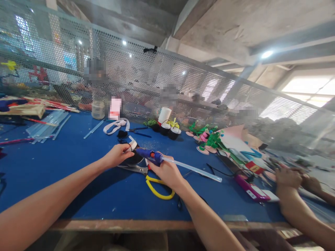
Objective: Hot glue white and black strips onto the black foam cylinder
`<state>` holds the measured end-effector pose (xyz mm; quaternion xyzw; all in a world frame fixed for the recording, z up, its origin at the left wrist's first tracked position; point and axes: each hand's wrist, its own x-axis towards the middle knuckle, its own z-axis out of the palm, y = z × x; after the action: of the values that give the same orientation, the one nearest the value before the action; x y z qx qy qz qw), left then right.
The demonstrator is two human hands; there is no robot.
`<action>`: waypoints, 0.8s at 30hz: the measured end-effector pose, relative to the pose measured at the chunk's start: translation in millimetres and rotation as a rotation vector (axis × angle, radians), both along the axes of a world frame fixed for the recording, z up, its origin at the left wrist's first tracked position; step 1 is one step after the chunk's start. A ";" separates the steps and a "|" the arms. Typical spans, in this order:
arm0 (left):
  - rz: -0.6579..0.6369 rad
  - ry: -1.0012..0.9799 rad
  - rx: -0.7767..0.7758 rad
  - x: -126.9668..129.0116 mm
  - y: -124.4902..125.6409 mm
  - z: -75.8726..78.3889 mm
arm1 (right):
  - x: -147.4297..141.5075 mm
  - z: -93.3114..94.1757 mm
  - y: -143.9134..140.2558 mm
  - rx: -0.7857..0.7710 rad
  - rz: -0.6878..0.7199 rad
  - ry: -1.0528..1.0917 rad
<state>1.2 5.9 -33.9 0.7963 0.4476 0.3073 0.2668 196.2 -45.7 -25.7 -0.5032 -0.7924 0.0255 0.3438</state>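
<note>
My right hand is closed around a blue hot glue gun. A long translucent glue stick sticks out of its back end toward the right. In my left hand is a small black-and-white bucket, pinched at its edge and tilted; the hand and gun partly cover it. The gun's nozzle is close against it, but I cannot tell whether they touch. Scissors with yellow handles lie on the table under my right hand, blades pointing left.
Behind my hands stand small black buckets, a white ribbon roll and pliers. Spare glue sticks lie left. Green-and-pink craft pieces and a purple power strip are right, near another person's hands. A perforated screen borders the back.
</note>
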 end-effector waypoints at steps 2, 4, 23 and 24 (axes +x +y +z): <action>-0.002 0.002 0.013 0.0 0.1 -0.1 | -0.2 0.3 -0.1 -0.005 0.015 0.002; 0.000 0.001 0.008 0.0 0.0 0.0 | 0.6 0.4 0.8 0.003 0.013 0.020; -0.002 -0.082 -0.025 -2.2 1.1 -2.1 | 3.9 3.5 0.1 -0.049 0.017 0.092; -0.001 -0.081 -0.026 -2.2 1.1 -2.2 | 3.9 3.3 0.2 -0.047 0.001 0.090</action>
<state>-1.0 7.1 -36.1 0.7799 0.4397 0.3335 0.2952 200.1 -45.5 -22.4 -0.5090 -0.7757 0.0671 0.3670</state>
